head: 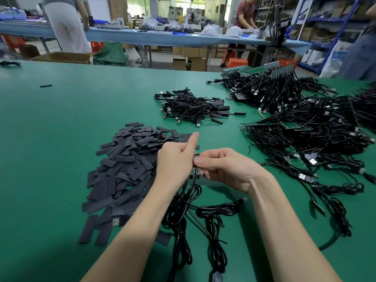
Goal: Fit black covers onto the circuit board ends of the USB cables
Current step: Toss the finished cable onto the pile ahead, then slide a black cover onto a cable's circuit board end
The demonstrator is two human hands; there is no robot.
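Both my hands meet over the green table [61, 139] and hold small circuit boards [195, 170] on the ends of black USB cables [183, 212]. My left hand [175, 159] grips the boards from the left with its thumb raised. My right hand [223, 167] pinches them from the right between thumb and fingers. The cables hang down and coil on the table between my forearms. A heap of flat black covers [126, 165] lies just left of my hands. Whether a cover is on any held board is hidden by my fingers.
A pile of covered cables [193, 107] lies beyond my hands. Large tangles of cables with bare green boards [305, 131] fill the right side. One loose cover [46, 86] sits far left. Other people stand at a blue table [142, 36] behind.
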